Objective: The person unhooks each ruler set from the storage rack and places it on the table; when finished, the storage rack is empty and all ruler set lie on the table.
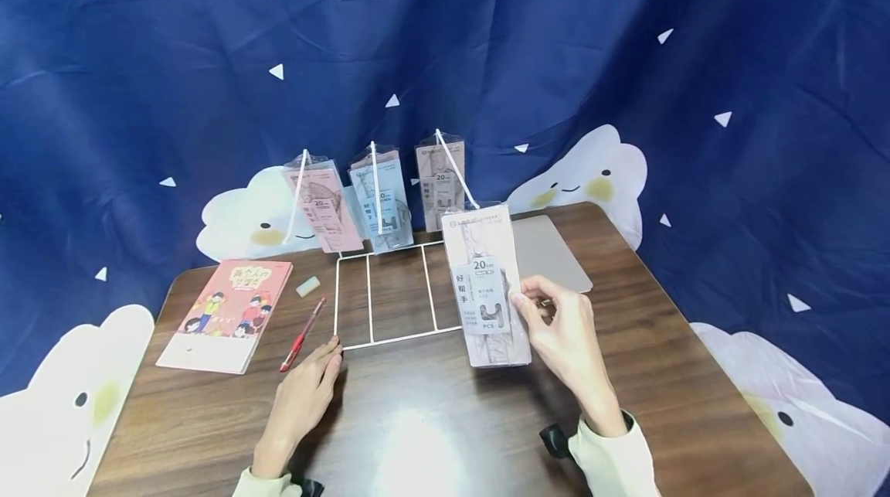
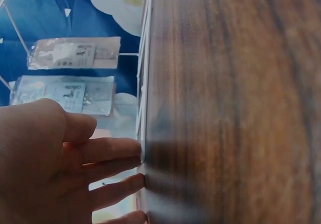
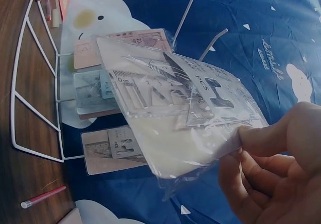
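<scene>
My right hand [image 1: 563, 327] pinches the right edge of a clear-wrapped ruler set [image 1: 487, 288] with a whitish card marked 20 cm. Its top overlaps the front end of the right prong of a white wire rack [image 1: 389, 341]; I cannot tell whether it is hooked there. Three more sets hang on the prongs: a pink one [image 1: 324, 207], a blue one [image 1: 382, 199] and a beige-pink one [image 1: 441, 180]. In the left wrist view, the fingertips of my left hand [image 2: 85, 158], fingers loosely extended, touch the rack's base at its front left corner.
Left of the rack lie a pink illustrated book [image 1: 225, 315], a red pen [image 1: 304, 335] and a small eraser [image 1: 307, 286]. A grey flat pad [image 1: 549, 250] lies behind my right hand. Another red pen [image 3: 45, 197] shows in the right wrist view. A blue curtain [image 1: 445, 41] hangs behind.
</scene>
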{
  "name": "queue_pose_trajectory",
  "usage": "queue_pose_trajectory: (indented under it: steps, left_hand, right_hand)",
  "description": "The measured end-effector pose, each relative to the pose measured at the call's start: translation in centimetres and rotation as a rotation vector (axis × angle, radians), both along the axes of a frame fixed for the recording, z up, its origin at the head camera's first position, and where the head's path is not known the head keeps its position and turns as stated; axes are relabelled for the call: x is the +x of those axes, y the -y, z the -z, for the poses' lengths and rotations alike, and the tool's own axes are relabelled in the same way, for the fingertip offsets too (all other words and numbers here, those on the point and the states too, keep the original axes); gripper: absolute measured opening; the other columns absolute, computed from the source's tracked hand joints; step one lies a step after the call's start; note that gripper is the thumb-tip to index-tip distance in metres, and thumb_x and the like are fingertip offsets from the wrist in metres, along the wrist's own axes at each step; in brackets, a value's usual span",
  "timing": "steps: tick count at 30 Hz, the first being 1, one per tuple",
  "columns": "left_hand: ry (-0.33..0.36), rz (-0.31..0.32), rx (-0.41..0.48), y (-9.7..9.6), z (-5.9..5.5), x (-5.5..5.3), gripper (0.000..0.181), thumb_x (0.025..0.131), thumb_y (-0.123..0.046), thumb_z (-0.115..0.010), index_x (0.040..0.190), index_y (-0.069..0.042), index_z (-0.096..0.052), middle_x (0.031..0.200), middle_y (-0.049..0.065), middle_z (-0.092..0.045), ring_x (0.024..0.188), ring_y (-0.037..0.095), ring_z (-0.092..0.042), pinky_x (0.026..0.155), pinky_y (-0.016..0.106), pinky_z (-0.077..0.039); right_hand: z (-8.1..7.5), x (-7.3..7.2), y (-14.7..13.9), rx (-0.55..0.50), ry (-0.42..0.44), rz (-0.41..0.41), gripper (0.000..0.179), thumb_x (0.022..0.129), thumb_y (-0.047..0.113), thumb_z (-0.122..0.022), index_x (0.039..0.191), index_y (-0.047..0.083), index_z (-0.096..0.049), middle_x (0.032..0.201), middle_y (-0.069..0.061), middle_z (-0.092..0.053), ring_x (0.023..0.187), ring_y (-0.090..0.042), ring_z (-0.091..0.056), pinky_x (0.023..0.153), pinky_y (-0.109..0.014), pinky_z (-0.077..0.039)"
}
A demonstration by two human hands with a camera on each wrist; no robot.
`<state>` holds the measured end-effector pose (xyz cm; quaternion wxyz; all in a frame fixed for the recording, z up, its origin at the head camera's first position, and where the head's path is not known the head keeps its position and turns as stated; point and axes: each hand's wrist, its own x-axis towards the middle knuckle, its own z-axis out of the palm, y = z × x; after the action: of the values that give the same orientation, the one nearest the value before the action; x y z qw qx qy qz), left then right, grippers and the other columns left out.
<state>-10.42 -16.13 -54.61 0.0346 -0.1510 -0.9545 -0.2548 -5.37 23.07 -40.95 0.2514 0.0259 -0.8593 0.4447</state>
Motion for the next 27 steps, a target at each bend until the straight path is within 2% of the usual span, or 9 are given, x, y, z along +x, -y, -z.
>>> queue_pose_trajectory:
  steps: [7,11,17,27]
  left_hand:
    - [-0.011,-0.002,0.004,0.0,0.0,0.1,0.040,0.112,-0.026,-0.047,0.135,-0.002,-0.070,0.148,0.011,-0.061,0.135,0.037,-0.058,0.105,0.061,-0.048]
    - [0.004,0.001,0.000,0.0,0.1,0.2,0.040,0.112,-0.026,-0.047,0.136,-0.003,-0.069,0.149,0.010,-0.061,0.136,0.036,-0.058,0.107,0.060,-0.047]
    - [-0.004,0.006,0.005,-0.1,0.0,0.1,0.040,0.112,-0.026,-0.047,0.136,-0.003,-0.069,0.149,0.011,-0.061,0.136,0.036,-0.057,0.107,0.060,-0.047]
    - [0.009,0.009,0.014,-0.1,-0.1,0.1,0.043,0.113,-0.028,-0.044,0.138,-0.001,-0.068,0.149,0.011,-0.060,0.137,0.036,-0.056,0.109,0.059,-0.046]
  right_hand:
    - [-0.3,-0.9,0.0,0.010,-0.010,0.001,0.008,0.093,0.004,-0.076,0.092,0.012,-0.077,0.078,0.004,-0.073,0.070,-0.013,-0.066,0.065,-0.015,-0.051]
    - [-0.1,-0.4,-0.1,0.014,0.001,0.007,0.008,0.093,0.004,-0.077,0.092,0.012,-0.077,0.078,0.005,-0.073,0.069,-0.011,-0.066,0.065,-0.016,-0.052]
    - [-0.2,0.7,-0.1,0.025,-0.004,0.006,0.001,0.094,0.008,-0.076,0.094,0.009,-0.077,0.076,0.007,-0.071,0.063,-0.008,-0.060,0.060,-0.016,-0.045]
    - [-0.6,1.9,-0.4,0.007,0.004,-0.016,0.010,0.093,0.005,-0.077,0.093,0.014,-0.076,0.078,0.010,-0.072,0.064,-0.010,-0.064,0.061,-0.015,-0.048]
